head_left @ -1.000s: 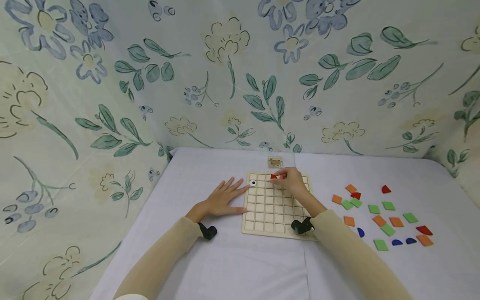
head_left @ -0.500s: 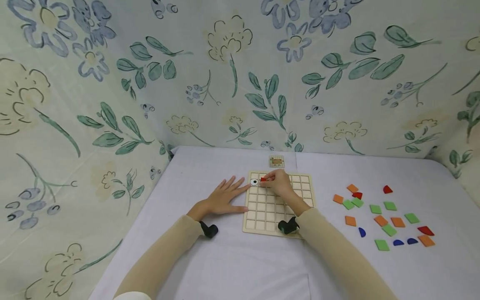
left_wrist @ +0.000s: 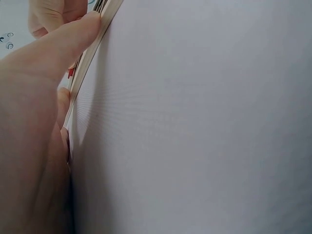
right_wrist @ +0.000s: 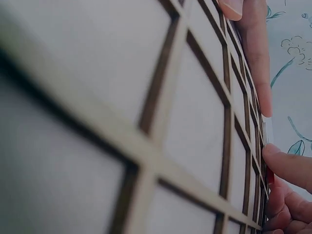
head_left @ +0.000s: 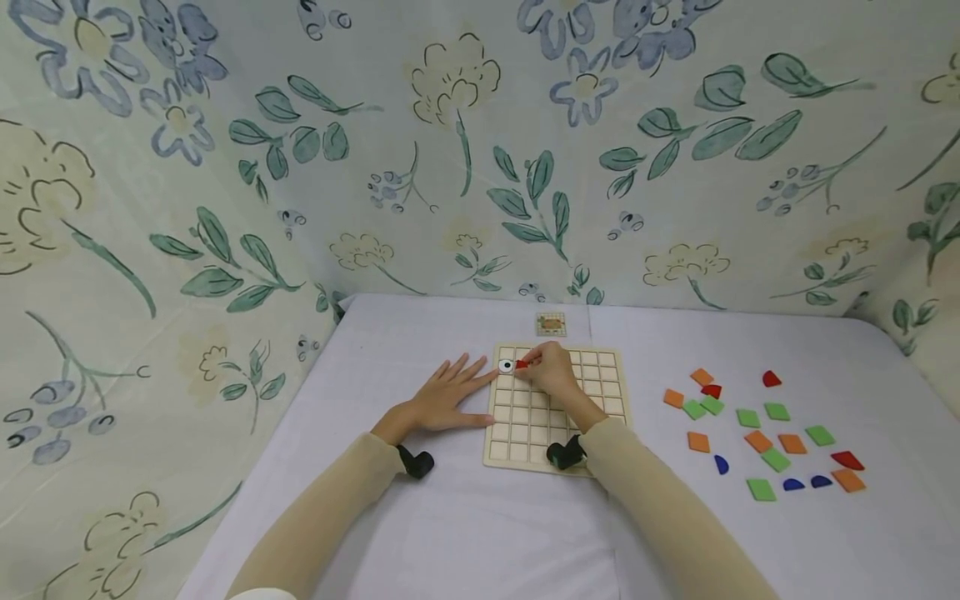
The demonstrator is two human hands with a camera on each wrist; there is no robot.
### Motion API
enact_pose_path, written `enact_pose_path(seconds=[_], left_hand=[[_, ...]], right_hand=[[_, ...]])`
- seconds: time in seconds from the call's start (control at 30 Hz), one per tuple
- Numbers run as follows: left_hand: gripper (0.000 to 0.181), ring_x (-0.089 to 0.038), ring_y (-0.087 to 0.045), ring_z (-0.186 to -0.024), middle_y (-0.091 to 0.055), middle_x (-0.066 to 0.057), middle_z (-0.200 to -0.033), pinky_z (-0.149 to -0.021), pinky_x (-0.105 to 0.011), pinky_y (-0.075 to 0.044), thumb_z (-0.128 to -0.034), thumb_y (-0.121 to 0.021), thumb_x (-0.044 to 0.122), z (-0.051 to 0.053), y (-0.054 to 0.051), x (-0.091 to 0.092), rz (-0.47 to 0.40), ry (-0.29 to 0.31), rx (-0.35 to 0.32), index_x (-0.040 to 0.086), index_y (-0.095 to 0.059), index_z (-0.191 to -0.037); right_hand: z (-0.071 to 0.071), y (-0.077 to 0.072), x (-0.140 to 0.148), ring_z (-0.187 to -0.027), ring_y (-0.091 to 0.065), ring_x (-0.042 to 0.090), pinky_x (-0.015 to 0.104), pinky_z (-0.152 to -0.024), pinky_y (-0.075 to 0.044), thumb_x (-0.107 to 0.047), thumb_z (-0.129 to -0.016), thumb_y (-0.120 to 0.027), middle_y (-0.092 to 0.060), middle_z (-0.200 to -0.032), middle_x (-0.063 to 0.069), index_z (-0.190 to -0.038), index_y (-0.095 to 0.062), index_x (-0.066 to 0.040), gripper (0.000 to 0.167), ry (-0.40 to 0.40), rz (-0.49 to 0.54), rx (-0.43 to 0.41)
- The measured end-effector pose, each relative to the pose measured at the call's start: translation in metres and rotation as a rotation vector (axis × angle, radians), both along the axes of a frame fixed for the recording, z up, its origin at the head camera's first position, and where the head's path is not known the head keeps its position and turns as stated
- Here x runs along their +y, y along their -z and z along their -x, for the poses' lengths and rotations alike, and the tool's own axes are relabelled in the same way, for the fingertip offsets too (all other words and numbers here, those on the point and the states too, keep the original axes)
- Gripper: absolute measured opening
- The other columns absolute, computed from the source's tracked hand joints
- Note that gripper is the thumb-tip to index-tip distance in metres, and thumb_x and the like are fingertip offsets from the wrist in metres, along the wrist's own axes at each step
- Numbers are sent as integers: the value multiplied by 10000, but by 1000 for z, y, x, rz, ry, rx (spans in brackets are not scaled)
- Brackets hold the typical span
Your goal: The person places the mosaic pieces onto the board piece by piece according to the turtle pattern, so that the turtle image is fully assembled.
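A wooden grid board (head_left: 519, 452) lies on the white cloth, with a white eye piece (head_left: 506, 365) in a cell near its upper left corner. Just right of that eye, the right hand (head_left: 551, 371) pinches a small red piece (head_left: 522, 364) over the board; its fingers partly cover the piece. The left hand (head_left: 444, 400) lies flat with fingers spread, its fingertips and thumb touching the board's left edge. In the right wrist view, red (right_wrist: 270, 176) shows beneath a fingertip at the board's surface.
A small picture card (head_left: 551, 324) lies behind the board. To the board's right are scattered green squares (head_left: 761, 490), orange squares (head_left: 698, 442), red pieces (head_left: 772, 379) and blue half-rounds (head_left: 722, 464). A flowered cloth (head_left: 450, 167) hangs behind the table.
The right hand has moved left across the board with the red piece, bringing it beside the eye piece. The left hand has stayed at the board's left edge.
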State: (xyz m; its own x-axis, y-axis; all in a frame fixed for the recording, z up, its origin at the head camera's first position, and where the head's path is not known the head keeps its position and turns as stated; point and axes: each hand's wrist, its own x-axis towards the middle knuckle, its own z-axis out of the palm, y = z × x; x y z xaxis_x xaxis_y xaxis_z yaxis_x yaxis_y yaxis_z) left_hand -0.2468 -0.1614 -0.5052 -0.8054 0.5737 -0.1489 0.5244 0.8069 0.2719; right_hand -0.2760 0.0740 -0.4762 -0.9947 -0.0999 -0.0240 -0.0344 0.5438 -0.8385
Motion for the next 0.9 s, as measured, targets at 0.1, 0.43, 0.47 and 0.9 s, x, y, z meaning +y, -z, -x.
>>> enact_pose_path(seconds=[0.1,0.43,0.47,0.9], left_hand=[[896,-257,88,-1517,-3,43,-1670,-1197,-515,54,-872,-420,809,-1,-1,0,-13,5,4,380,-126,-1600],[889,-275,74,-1518,-11,25,-1672,-1197,-526,42,-883,-422,794,-1,-1,0,-11,11,19,361,-137,-1604],[889,-272,76,-1518,-7,29,-1672,-1197,-521,46,-883,-420,796,-1,-1,0,-9,11,19,363,-131,-1604],[900,-271,81,-1519,9,47,-1669,-1197,-522,46,-871,-410,813,0,-1,0,-9,9,8,370,-130,-1603]], right_hand=[[0,-1,-1,-671,-539,176,262,-574,-447,-65,-797,-847,-639,-774,97,-927,-729,68,221,7,-5,0],[1,1,0,-643,-488,153,259,-562,-413,-48,-761,-870,-593,-734,63,-914,-747,40,216,35,4,-3],[1,1,0,-643,-489,154,258,-562,-414,-45,-759,-870,-595,-735,65,-917,-748,40,217,36,9,-7],[3,-3,14,-670,-567,153,253,-587,-472,-96,-827,-829,-664,-774,79,-978,-756,42,217,1,79,-10]])
